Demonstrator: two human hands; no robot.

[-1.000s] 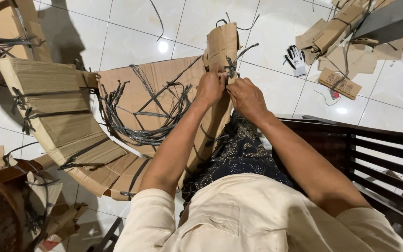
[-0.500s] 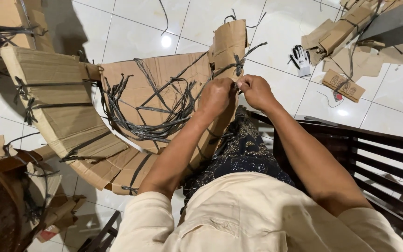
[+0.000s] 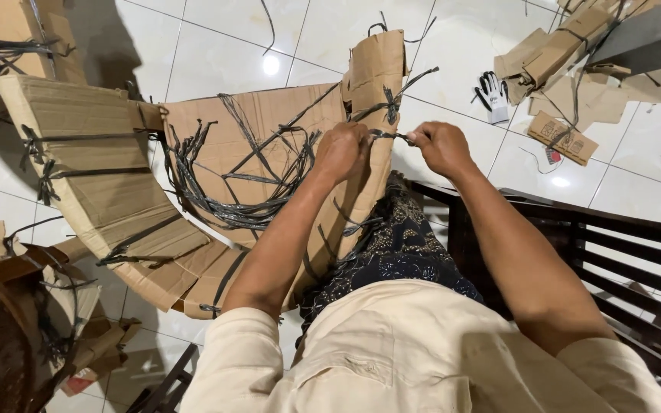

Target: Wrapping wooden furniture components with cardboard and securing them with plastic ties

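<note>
A folded strip of brown cardboard (image 3: 376, 76) stands upright in front of me, bound by a dark plastic strap (image 3: 389, 103) knotted across it. My left hand (image 3: 342, 149) is closed against the cardboard's face, gripping one strap end. My right hand (image 3: 439, 145) pinches the other end of the strap a little to the right, and the strap runs taut between both fists. My lap below is covered by dark patterned cloth (image 3: 392, 252).
A tangle of loose dark straps (image 3: 231, 176) lies on flat cardboard to the left. A long curved cardboard bundle (image 3: 109, 191) with straps sits farther left. A white and black glove (image 3: 493, 93) and cardboard scraps (image 3: 568, 76) lie on the white tiles. A dark wooden bench (image 3: 613, 237) stands at right.
My hands have drawn apart, the right one moving right and pulling the strap taut. The view has shifted slightly.
</note>
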